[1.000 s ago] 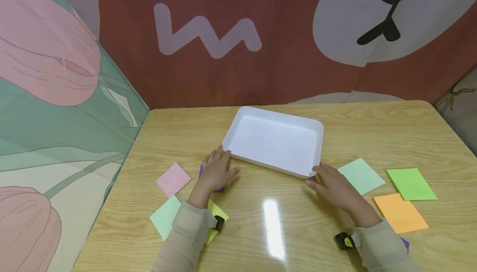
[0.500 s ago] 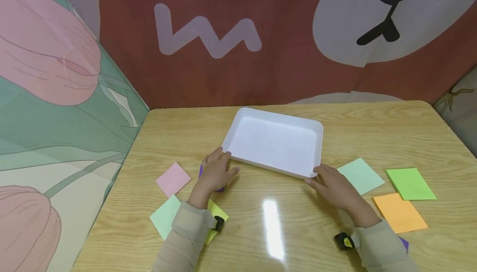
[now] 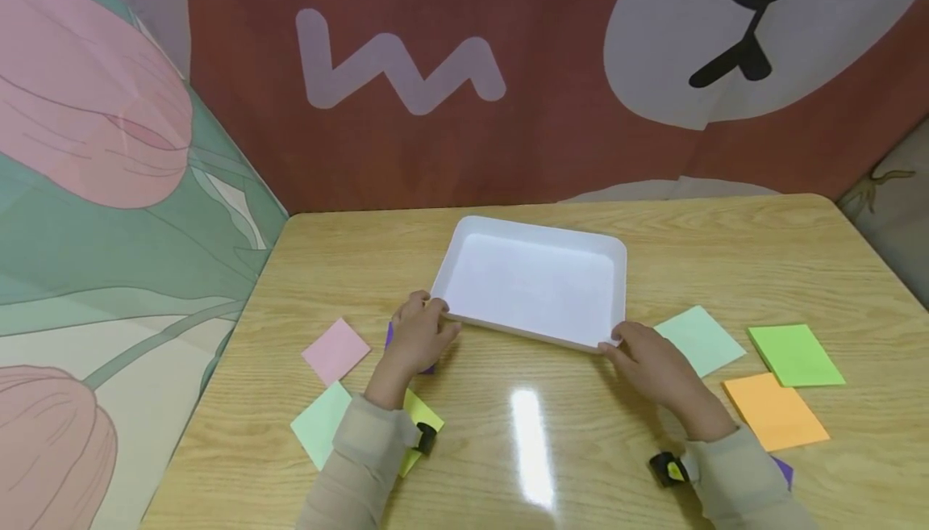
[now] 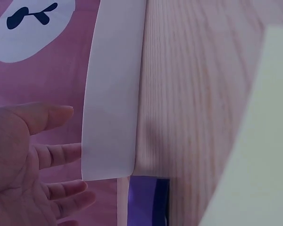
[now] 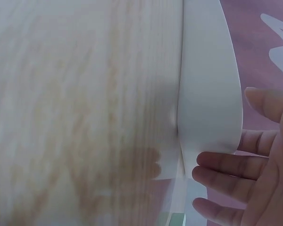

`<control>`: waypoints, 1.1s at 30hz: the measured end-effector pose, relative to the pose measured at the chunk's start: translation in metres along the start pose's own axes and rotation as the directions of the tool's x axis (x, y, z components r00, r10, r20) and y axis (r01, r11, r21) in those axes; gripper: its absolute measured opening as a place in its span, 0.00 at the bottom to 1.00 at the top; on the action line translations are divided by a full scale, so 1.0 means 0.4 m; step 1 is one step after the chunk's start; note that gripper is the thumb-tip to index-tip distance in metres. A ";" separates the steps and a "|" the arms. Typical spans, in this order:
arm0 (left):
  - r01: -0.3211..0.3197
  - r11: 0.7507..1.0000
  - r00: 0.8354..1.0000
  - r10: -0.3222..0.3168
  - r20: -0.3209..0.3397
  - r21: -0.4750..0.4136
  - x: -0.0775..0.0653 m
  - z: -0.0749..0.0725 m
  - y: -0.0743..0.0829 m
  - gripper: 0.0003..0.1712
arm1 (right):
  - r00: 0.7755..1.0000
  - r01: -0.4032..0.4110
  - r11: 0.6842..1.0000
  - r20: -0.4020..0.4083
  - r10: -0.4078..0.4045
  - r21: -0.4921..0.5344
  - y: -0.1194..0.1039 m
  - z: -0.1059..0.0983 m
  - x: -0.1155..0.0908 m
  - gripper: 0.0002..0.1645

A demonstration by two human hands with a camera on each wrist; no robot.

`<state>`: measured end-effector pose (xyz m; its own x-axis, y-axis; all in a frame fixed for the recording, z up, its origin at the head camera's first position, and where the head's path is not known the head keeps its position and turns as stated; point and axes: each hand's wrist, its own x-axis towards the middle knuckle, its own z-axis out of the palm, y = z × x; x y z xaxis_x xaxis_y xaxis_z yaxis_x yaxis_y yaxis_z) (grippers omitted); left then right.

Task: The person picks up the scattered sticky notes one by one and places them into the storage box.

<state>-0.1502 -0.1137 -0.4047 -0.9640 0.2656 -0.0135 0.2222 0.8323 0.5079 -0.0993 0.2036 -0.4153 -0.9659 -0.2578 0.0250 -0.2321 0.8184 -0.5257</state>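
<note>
A white rectangular tray (image 3: 533, 332) lies slightly askew on the wooden table. My left hand (image 3: 417, 336) is at its near left corner; in the left wrist view the tip of one finger (image 4: 61, 154) passes behind the rim, with the thumb apart above. My right hand (image 3: 656, 369) holds the near right corner, one finger (image 5: 259, 141) inside the rim and others along the outside. Under the left hand a purple pad (image 3: 390, 335) is partly hidden. Beside the right hand lies a mint paper square (image 3: 704, 340).
On the left are pink (image 3: 336, 350), mint (image 3: 319, 425) and yellow (image 3: 424, 413) paper squares, the last two partly under the left arm. Green (image 3: 797, 355) and orange (image 3: 776, 413) squares overlap at right, with a purple corner (image 3: 784, 471) below. A printed fabric wall (image 3: 406, 159) rises behind the table.
The tray's left side has come a little closer, turning the tray slightly straighter. My left hand has drawn back with it, its fingers more bent. The right hand has barely moved.
</note>
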 end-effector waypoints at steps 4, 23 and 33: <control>0.012 1.000 1.000 -0.012 -0.020 -0.017 0.000 0.001 0.002 0.15 | 1.000 -0.025 1.000 0.002 0.025 0.009 0.000 0.000 0.000 0.18; 0.049 0.999 0.996 -0.051 -0.068 -0.019 0.003 0.001 0.001 0.11 | 0.997 -0.071 0.995 0.026 0.069 0.073 -0.001 -0.001 -0.009 0.16; 0.067 0.998 0.995 -0.067 -0.079 -0.002 0.002 0.002 0.004 0.12 | 0.996 -0.084 0.994 0.034 0.081 0.070 -0.003 -0.008 -0.017 0.15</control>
<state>-0.1503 -0.1117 -0.4046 -0.9852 0.1701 0.0207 0.1569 0.8473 0.5074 -0.0929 0.2060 -0.4119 -0.9771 -0.2075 -0.0467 -0.1418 0.7990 -0.5844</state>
